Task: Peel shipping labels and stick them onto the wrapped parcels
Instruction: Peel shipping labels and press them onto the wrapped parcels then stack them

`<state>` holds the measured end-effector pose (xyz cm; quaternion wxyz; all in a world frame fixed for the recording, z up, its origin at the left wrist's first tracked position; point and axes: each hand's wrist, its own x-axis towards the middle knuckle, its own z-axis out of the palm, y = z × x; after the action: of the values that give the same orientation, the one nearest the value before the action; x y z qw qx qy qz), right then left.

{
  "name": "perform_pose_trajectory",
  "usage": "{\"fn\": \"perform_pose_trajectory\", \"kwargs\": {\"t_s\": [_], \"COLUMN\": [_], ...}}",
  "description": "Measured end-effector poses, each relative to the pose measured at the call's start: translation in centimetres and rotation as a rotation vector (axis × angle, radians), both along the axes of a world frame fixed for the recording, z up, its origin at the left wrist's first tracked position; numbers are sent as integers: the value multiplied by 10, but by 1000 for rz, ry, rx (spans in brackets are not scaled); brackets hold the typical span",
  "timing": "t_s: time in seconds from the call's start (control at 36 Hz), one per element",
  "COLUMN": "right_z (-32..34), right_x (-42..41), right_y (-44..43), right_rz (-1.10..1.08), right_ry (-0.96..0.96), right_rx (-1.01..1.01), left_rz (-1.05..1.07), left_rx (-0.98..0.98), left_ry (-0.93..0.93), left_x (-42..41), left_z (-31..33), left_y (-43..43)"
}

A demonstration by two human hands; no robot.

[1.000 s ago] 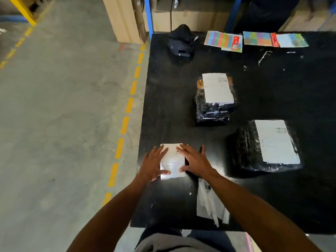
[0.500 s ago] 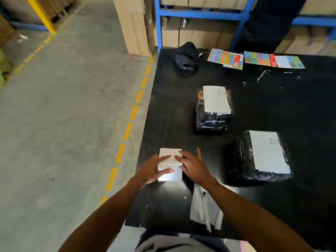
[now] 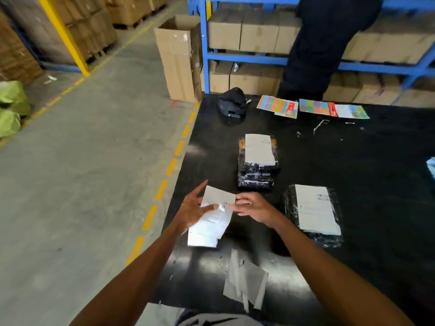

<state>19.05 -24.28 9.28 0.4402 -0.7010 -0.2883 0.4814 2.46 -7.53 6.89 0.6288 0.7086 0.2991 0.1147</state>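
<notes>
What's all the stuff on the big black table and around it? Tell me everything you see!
Table: one, black, under everything.
Wrapped parcels: two, black with white labels on top; one mid-table, one nearer and further right.
Label sheets: a small stack, white, at the hands.
Backing strips: a few, pale grey, at the near edge.
Colourful sheets: two, far edge.
Black device: one, far left corner.
Tall open carton: one, brown, on the floor.
Boxes on blue shelves: many, brown, behind the table.
Another person: one, dark clothes, by the shelves.
Left hand: holds the labels.
Right hand: pinches the top label's edge.
</notes>
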Motion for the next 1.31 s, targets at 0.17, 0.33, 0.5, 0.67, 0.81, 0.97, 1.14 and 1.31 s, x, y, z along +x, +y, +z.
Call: {"fn": "perform_pose_trajectory", "kwargs": {"t_s": [0.17, 0.33, 0.5, 0.67, 0.81, 0.97, 1.14, 1.31], "right_z": [35, 60, 72, 73, 71, 71, 72, 75], "right_x": [32, 54, 69, 78, 84, 83, 79, 75], "right_y": [-14, -33, -52, -63, -67, -66, -62, -60], "right_rz": [1, 83, 92, 67, 13, 32, 48, 67], "right_ry": [-167, -180, -159, -151, -134, -137, -153, -128], "right_rx": [32, -29, -30, -27, -24, -49, -63, -52], "left_rz": [-26, -93, -123, -152, -172, -185, -194, -158], "left_rx": [11, 77, 156, 142, 130, 116, 106, 83], "left_ry": [32, 46, 60, 48, 44, 36, 23, 20], "left_x": [22, 45, 61, 73, 80, 79, 77, 75], "left_z": [9, 24, 32, 39, 39, 37, 34, 33], "left_y": [-15, -30, -38, -47, -48, -48, -46, -43]}}
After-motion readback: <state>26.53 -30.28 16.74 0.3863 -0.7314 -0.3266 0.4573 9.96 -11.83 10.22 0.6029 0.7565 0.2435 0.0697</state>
